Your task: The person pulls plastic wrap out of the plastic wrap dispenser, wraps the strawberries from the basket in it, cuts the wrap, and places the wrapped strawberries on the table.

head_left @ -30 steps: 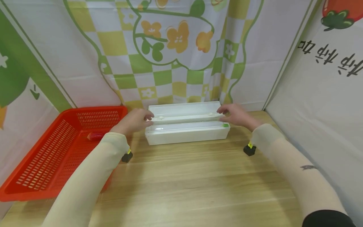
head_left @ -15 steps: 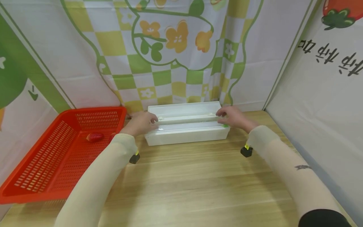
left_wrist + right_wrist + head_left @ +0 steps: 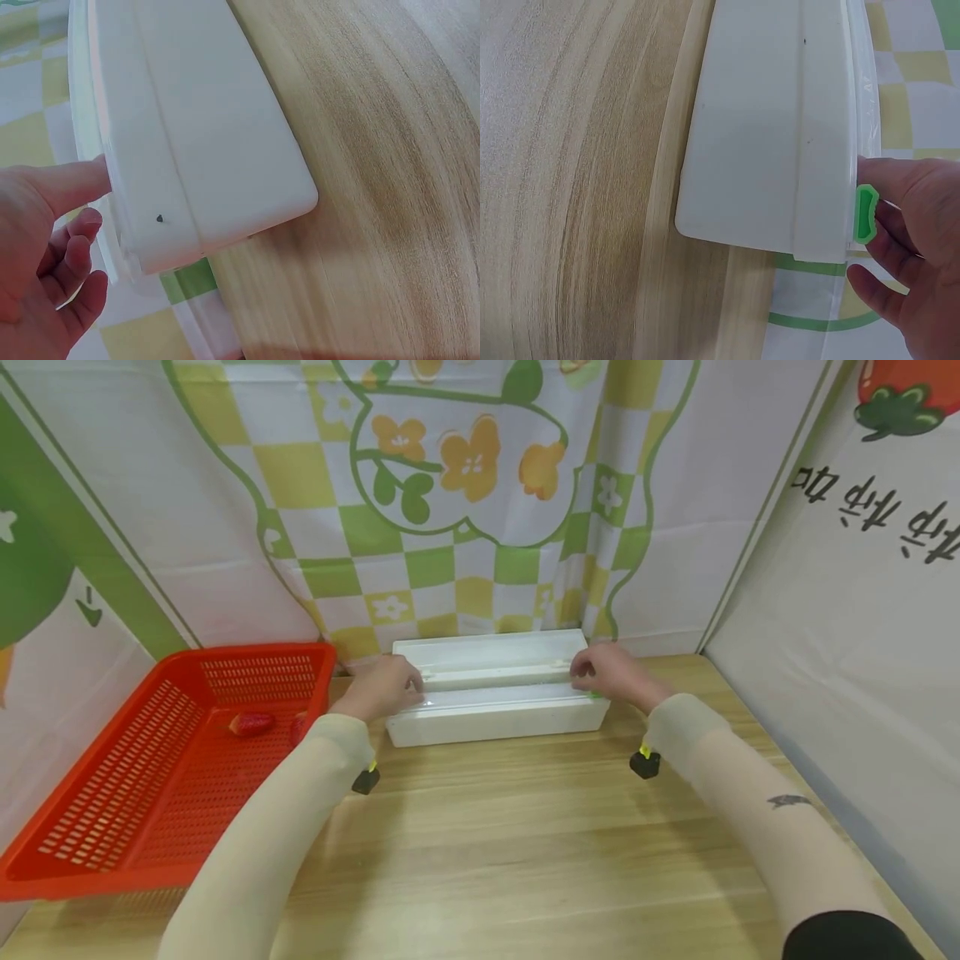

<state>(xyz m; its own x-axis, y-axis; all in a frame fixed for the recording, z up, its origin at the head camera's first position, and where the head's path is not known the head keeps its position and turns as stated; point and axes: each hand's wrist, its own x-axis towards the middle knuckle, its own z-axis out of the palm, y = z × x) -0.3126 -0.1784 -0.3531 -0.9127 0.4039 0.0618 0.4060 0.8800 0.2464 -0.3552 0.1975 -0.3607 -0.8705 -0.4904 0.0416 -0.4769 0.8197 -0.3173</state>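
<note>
A long white plastic wrap dispenser box (image 3: 497, 724) stands at the back of the table, its lid (image 3: 491, 650) tipped back. Clear wrap shows over the front part. My left hand (image 3: 386, 685) is at the left end, fingers curled. In the left wrist view, this hand's thumb (image 3: 79, 180) reaches behind the box edge, its tip hidden. At the right end, my right hand (image 3: 615, 674) has its fingers bent by the green slide cutter (image 3: 865, 214). That thumb tip is also hidden in the right wrist view; I cannot tell whether either hand pinches wrap.
On the left stands a red perforated basket (image 3: 75, 885). A red fruit-like item (image 3: 251, 723) lies in it, with another partly behind my left sleeve (image 3: 300, 793). A patterned curtain (image 3: 450, 560) hangs right behind the dispenser. The wooden tabletop (image 3: 525, 860) extends in front.
My left hand has shifted right along the dispenser, and my right hand slightly left and lower. Fingers and thumbs have drawn closer together. More of the second red item in the basket shows.
</note>
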